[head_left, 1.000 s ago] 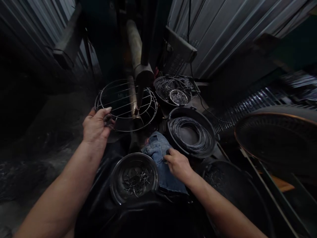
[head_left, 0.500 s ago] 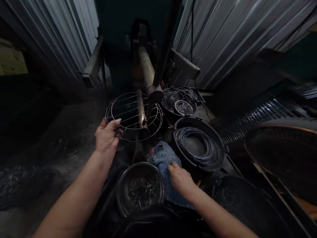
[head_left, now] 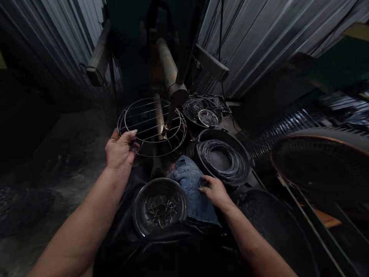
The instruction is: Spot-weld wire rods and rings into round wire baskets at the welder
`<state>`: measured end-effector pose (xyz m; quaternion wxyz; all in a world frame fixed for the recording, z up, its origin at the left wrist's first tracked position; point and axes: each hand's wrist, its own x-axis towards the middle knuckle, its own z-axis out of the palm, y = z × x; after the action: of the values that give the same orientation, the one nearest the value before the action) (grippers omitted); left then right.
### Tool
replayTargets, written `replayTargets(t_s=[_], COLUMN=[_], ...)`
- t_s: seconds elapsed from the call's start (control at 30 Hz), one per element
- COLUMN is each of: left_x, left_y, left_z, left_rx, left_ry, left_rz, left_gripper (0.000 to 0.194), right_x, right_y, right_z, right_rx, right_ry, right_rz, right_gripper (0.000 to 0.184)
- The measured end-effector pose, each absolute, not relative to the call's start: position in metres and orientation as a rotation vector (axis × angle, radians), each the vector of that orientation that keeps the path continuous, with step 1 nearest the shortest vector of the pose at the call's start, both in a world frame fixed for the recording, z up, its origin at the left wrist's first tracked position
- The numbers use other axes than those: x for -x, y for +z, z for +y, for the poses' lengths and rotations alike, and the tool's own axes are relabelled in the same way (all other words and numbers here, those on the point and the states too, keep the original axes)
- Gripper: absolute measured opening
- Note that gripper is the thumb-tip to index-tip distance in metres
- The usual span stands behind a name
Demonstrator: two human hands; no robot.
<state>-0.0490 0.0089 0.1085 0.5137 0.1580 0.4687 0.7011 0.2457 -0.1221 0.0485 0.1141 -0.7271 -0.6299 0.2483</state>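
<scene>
My left hand (head_left: 121, 150) grips the near left rim of a round wire rack (head_left: 144, 141), thumb on top and fingers below. The rack has parallel bars and a second ring underneath. It lies at the copper-coloured electrode tip (head_left: 165, 129) of a welding machine; whether they touch I cannot tell. My right hand (head_left: 215, 191) is above the denim-covered knee (head_left: 187, 175), its thumb and forefinger curled toward each other around something too small to make out. A metal bowl (head_left: 137, 209) of short wire pieces (head_left: 163, 211) sits on my lap.
Right of my knee, a black pan (head_left: 246, 157) holds coiled wire (head_left: 206, 150). Behind it is a basin of tangled wire (head_left: 191, 105) with a small dish (head_left: 208, 118). A large round fan-like guard (head_left: 302, 138) stands at right. The machine's thick arm (head_left: 167, 63) extends toward me.
My right hand has shifted slightly, and its thumb and forefinger now show a gap between them. My left hand keeps its hold on the wire rack. The camera view has moved a little.
</scene>
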Motion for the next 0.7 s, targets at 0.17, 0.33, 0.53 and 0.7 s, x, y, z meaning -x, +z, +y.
replayTargets(t_s=[0.17, 0.33, 0.53, 0.7], left_x=[0.05, 0.05, 0.04, 0.035], left_y=[0.112, 0.111, 0.106, 0.108], left_z=[0.006, 0.011, 0.019, 0.017], left_rx=[-0.343, -0.378, -0.351, -0.38], left_ry=[1.698, 1.74, 1.787, 1.79], left_rz=[1.144, 1.1, 1.075, 1.085], left_gripper=[0.042, 0.041, 0.041, 0.041], right_x=[-0.245, -0.255, -0.212, -0.141], right_y=[0.069, 0.09, 0.115, 0.129], right_z=[-0.13, -0.12, -0.063, -0.02], right_rx=[2.398, 2.108, 1.524, 1.475], right_ry=[0.405, 0.399, 0.741, 0.628], right_rz=[-2.102, -2.099, -1.914, -1.844], right_gripper=[0.032, 0.033, 0.017, 0.016])
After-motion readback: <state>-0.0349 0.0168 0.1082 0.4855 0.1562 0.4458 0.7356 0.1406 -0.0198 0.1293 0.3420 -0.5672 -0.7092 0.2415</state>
